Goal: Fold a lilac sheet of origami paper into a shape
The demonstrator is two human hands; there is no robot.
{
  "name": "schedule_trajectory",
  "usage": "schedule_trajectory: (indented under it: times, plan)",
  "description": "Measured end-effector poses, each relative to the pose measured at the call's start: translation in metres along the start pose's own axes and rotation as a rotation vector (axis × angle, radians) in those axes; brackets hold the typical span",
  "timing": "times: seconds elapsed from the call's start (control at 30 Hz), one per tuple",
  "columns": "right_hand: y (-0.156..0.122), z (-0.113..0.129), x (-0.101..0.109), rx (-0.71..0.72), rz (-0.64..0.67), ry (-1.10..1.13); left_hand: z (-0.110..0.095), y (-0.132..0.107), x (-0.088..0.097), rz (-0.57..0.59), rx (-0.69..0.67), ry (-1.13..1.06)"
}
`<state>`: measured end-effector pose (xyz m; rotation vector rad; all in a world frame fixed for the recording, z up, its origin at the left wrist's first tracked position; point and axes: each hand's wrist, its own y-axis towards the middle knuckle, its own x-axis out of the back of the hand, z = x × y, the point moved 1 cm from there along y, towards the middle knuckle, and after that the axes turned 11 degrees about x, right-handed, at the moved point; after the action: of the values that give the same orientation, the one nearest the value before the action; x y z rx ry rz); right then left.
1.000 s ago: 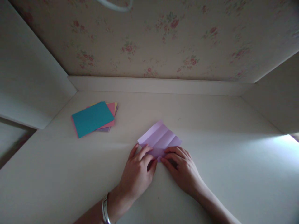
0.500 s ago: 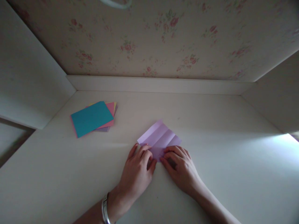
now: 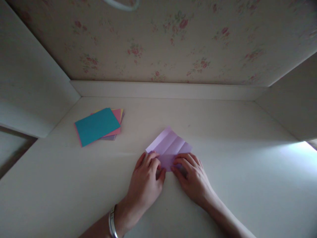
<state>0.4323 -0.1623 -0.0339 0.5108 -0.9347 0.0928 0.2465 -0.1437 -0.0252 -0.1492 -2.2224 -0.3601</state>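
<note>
Farthest left, beyond the left grip (image 3: 146,180) and well apart from it, a stack of coloured sheets (image 3: 97,127) lies on the white surface (image 3: 223,122), teal on top, with pink, yellow and purple edges showing beneath. A silver bracelet (image 3: 112,222) circles the wrist just behind the left grip. That grip is curled, fingertips on the left part of the creased purple paper (image 3: 168,147), thumb at its near edge. The paper lies between the two grips and extends beyond their fingertips, one corner pointing away from them and another out past the left fingers. Its creases run obliquely, from the left grip's side away and to the right; which axis is longer cannot be told, since the hands cover parts. The right grip (image 3: 194,181) is likewise curled, fingers on the paper's right part. Whether either grip pinches it cannot be told.
</note>
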Motion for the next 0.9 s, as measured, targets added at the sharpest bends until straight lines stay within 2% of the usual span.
schedule_trajectory:
  times: [0.9]
  plan:
    - [-0.0032,0.0032,0.0005,-0.013,0.061,-0.081,-0.0013,-0.0001,-0.0041,-0.009,-0.009,0.086]
